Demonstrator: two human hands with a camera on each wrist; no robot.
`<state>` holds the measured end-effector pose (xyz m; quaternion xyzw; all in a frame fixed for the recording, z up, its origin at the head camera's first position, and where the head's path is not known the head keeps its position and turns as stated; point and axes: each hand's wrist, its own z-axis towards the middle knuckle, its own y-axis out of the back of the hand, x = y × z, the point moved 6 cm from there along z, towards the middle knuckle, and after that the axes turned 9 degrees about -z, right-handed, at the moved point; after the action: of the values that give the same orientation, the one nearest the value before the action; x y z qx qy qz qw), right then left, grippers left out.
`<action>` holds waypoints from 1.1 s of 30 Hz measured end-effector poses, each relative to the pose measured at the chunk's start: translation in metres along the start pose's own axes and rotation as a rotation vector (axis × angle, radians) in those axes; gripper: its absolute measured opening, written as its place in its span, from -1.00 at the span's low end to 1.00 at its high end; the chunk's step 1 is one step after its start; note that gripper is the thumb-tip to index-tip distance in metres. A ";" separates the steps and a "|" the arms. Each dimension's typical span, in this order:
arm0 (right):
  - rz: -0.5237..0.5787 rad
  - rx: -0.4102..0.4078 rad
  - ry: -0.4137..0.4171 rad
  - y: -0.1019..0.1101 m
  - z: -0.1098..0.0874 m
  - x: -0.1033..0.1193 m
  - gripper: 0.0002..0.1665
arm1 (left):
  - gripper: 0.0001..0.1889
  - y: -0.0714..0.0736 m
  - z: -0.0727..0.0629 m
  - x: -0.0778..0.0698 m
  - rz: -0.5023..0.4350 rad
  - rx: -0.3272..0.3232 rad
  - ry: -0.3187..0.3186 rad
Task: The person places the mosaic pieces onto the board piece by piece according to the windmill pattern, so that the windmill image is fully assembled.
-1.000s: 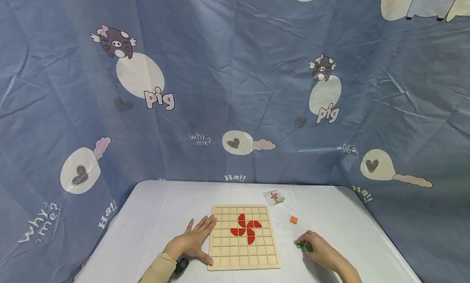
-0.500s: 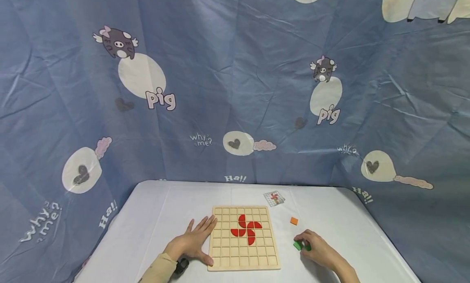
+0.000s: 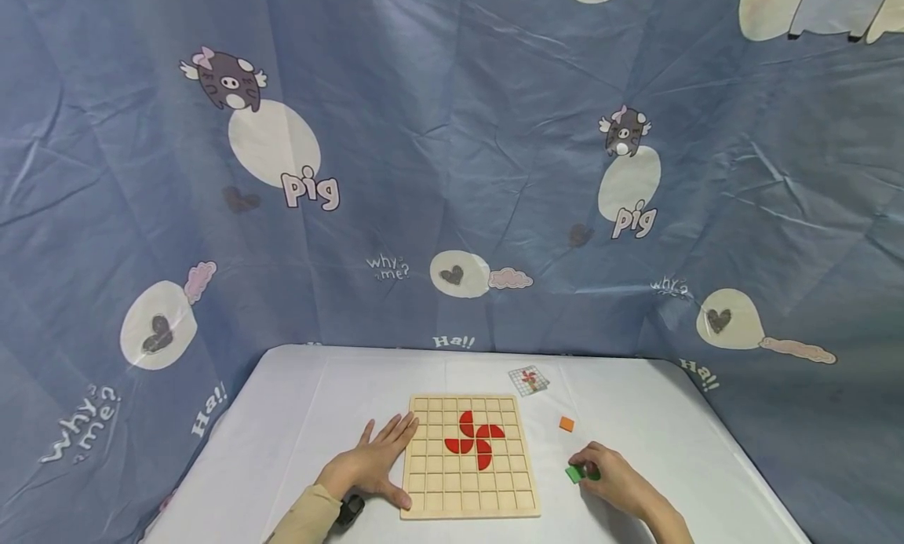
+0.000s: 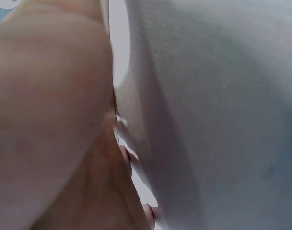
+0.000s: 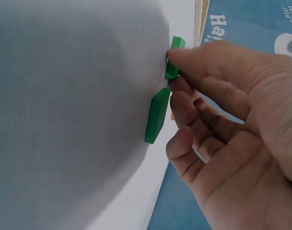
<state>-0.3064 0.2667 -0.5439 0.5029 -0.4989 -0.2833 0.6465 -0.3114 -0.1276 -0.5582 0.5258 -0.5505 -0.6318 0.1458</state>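
My left hand (image 3: 374,467) lies with fingers spread along the left edge of a wooden grid board (image 3: 459,502), fingertips and thumb on its rim. Four-part pinwheel aside, the rest of the grid shows bare squares; the pinwheel is made of red quarter-round pieces (image 3: 483,460). Right of the board, my right hand (image 3: 614,477) pinches a small green block (image 5: 175,57) between thumb and fingers, low over the white table. A second green block (image 5: 157,115) lies beside it, under the curled fingers. In the left wrist view the left hand (image 4: 50,115) fills one side.
An orange square piece (image 3: 566,424) lies beyond the right hand. Farther back, right of the board's far corner, are pattern cards (image 3: 528,380) with a pinwheel printed on a grid. A blue curtain (image 3: 395,175) hangs behind the white table (image 3: 297,403).
The green block in the right fingers has tilted and shifted slightly, showing more of its bright face. The left hand and the red pieces stay put.
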 end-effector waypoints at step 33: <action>0.009 -0.157 0.110 0.008 0.030 0.063 -0.82 | 0.41 -0.001 0.001 0.002 0.011 0.008 -0.008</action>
<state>-0.3139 0.2035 -0.5140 0.4632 -0.4413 -0.2907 0.7115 -0.3127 -0.1282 -0.5605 0.5209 -0.5565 -0.6309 0.1448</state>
